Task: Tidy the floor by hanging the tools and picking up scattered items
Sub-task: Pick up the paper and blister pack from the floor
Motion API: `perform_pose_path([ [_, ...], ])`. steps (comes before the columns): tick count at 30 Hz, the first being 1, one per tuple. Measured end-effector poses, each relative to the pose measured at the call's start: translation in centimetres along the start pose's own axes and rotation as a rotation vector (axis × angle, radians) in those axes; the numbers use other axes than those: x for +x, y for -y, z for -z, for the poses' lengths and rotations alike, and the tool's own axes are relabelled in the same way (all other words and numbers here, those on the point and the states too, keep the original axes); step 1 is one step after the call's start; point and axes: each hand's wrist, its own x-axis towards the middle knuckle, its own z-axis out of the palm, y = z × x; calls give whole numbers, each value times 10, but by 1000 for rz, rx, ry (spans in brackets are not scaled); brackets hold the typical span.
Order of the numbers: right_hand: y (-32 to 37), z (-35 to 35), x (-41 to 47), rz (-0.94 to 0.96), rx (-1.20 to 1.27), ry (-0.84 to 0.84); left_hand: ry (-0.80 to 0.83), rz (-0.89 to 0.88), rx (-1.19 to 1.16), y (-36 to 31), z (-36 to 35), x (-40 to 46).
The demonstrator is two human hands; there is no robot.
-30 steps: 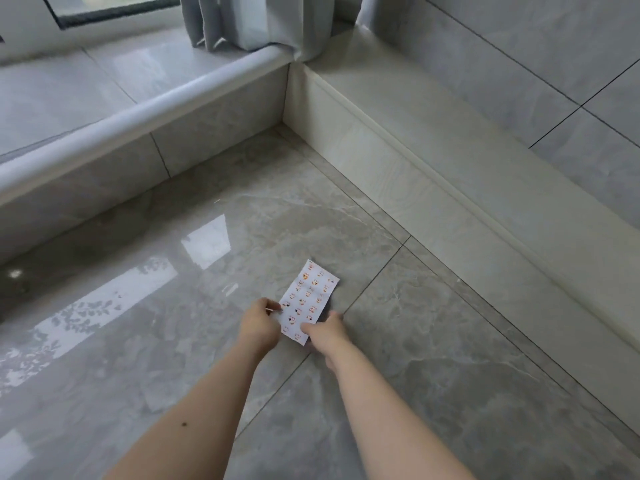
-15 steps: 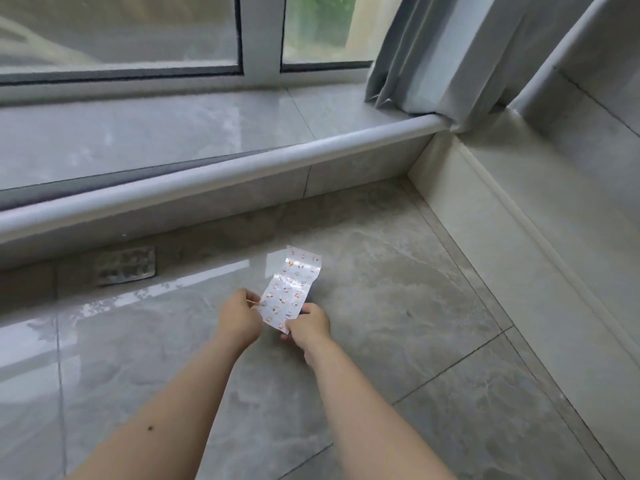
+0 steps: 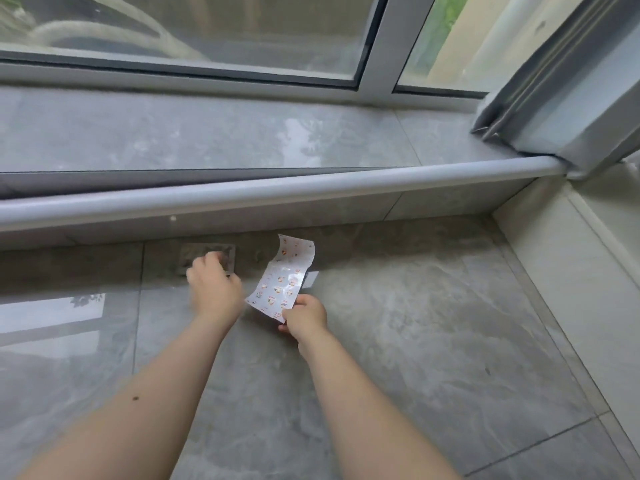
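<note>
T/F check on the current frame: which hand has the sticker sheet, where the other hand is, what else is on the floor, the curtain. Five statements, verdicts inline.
1. The right hand pinches the sticker sheet at its near end. True.
2. The sticker sheet lies flat on the floor. False: it is held up off the floor, and its far end curls.
3. The left hand also holds the sticker sheet. False: it is apart from the sheet, reaching to the second sheet by the base of the step.
4. The second sheet lies on the floor against the step below the window ledge. True.
5. The curtain hangs at the left of the window. False: it hangs at the right.
</note>
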Motion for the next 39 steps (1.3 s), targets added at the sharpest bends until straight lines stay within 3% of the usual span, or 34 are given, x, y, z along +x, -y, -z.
perform_pose_path([
  [3, 6, -7, 7, 31, -23, 4, -21, -28, 164, 1, 0, 19],
  [9, 10, -13, 15, 44, -89, 3, 112, 43, 417, 21, -6, 33],
  [20, -11, 5, 19, 88, -179, -47, 140, 36, 393, 29, -21, 8],
  [24, -18, 19, 15, 79, -188, -53, 68, 99, 259, 16, -18, -7],
  [27, -24, 29, 13, 78, -164, -65, 1, 187, -27, 8, -19, -16],
  [30, -28, 42, 9, 85, -143, -81, 52, 260, -220, 0, -27, -24],
  [39, -26, 82, -8, 118, -112, -98, 118, 185, -274, -29, -38, -65],
])
